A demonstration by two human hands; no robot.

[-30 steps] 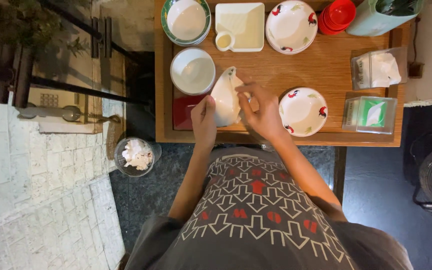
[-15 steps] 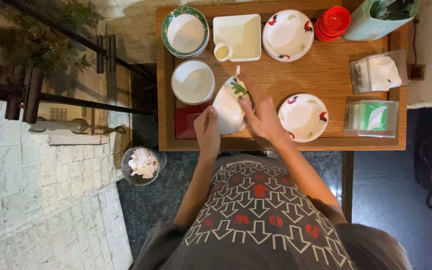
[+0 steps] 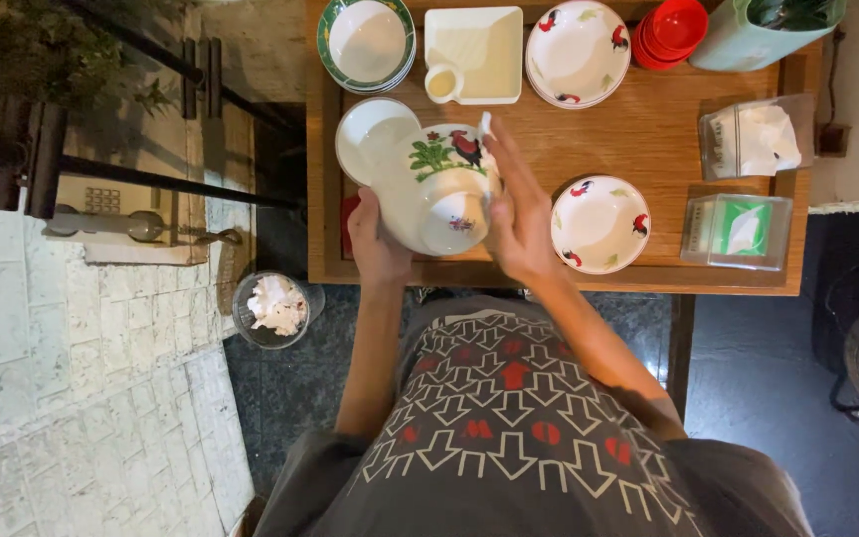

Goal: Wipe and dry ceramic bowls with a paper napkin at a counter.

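Rooster bowl (image 3: 436, 189) over table's near edge (image 3: 569, 277)

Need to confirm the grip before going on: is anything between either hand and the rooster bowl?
Nothing visible. The left hand grips the rooster bowl at its side, tilted with its base toward the camera. The right hand lies flat on the other side; something small and white shows at its fingertips, unclear what.
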